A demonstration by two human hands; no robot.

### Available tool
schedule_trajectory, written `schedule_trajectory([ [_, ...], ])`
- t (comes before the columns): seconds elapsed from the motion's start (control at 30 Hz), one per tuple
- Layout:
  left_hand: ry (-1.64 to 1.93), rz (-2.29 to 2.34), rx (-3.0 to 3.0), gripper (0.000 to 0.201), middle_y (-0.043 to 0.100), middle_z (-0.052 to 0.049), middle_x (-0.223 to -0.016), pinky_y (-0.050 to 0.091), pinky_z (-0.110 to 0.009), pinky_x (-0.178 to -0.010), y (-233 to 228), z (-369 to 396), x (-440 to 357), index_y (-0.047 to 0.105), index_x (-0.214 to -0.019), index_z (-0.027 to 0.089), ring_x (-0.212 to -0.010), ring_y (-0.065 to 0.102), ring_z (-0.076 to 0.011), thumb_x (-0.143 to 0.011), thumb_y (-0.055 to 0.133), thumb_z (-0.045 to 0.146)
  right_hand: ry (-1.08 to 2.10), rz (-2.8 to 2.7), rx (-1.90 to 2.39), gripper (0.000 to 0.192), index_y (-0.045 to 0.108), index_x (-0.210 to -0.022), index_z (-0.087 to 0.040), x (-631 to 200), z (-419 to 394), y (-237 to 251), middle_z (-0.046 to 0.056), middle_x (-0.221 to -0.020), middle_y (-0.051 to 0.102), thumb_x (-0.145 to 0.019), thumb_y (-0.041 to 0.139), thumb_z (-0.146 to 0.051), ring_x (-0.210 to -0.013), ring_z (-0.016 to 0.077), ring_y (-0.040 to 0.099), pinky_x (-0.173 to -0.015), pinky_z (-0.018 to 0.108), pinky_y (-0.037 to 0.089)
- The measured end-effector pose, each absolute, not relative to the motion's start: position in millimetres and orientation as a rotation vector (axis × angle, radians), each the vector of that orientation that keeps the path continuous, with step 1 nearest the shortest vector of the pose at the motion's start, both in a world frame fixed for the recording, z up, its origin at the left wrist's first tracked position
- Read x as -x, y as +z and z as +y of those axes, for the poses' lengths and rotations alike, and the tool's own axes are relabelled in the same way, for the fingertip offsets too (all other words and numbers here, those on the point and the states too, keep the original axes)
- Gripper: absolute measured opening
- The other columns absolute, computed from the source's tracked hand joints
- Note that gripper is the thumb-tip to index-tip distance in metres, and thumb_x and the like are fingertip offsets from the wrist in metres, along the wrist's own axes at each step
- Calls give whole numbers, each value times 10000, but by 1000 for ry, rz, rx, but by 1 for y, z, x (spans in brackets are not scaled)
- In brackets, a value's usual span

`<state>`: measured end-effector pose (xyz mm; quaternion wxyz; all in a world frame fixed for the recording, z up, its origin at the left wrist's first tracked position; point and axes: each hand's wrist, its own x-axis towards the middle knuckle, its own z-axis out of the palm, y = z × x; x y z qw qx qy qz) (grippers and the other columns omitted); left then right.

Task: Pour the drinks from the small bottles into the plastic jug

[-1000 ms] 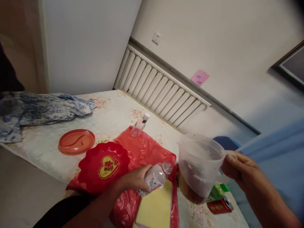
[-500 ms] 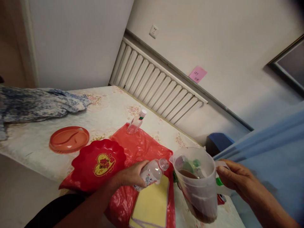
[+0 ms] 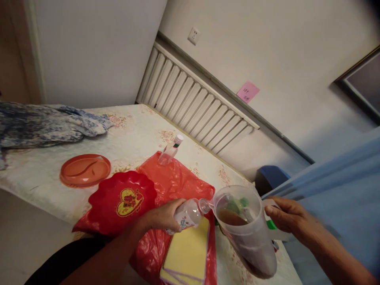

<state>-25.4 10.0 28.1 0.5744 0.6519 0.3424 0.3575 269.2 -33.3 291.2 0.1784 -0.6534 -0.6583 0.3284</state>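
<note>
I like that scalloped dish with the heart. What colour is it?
The dish is red, with a yellow heart in the middle; the head view shows it.

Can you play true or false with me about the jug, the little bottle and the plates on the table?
1. The right hand holds a clear jug by its handle. True.
2. The jug is empty. False: brown liquid sits inside it.
3. The left hand grips a small bottle whose open mouth touches the jug's spout. True.
4. The red scalloped plate has a blue star on it. False: it shows a yellow heart.
5. A second small bottle with a white cap stands on the red plastic bag. True.
</note>
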Motion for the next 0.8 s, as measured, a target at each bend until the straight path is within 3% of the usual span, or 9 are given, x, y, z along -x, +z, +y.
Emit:
schedule_trajectory([
  [0.33, 783, 799, -1604, 748, 660, -43, -1206, 502, -293, -796, 34, 9, 26, 564, -1286, 245, -1093, 616, -303, -561, 740, 187, 888, -1947, 1948, 661, 580, -623, -179, -255, -30, 302, -64, -539, 285, -597, 671, -833, -504, 82, 240, -475, 231, 166],
  [0.8, 724, 857, -1676, 713, 668, -32, -1204, 512, -288, -794, 42, 8, 27, 565, -1250, 247, -1070, 638, -286, -557, 727, 206, 865, -2087, 1943, 610, 567, -676, -180, -262, -26, 303, -40, -589, 351, -720, 621, -786, -542, 98, 301, -478, 232, 218],
])
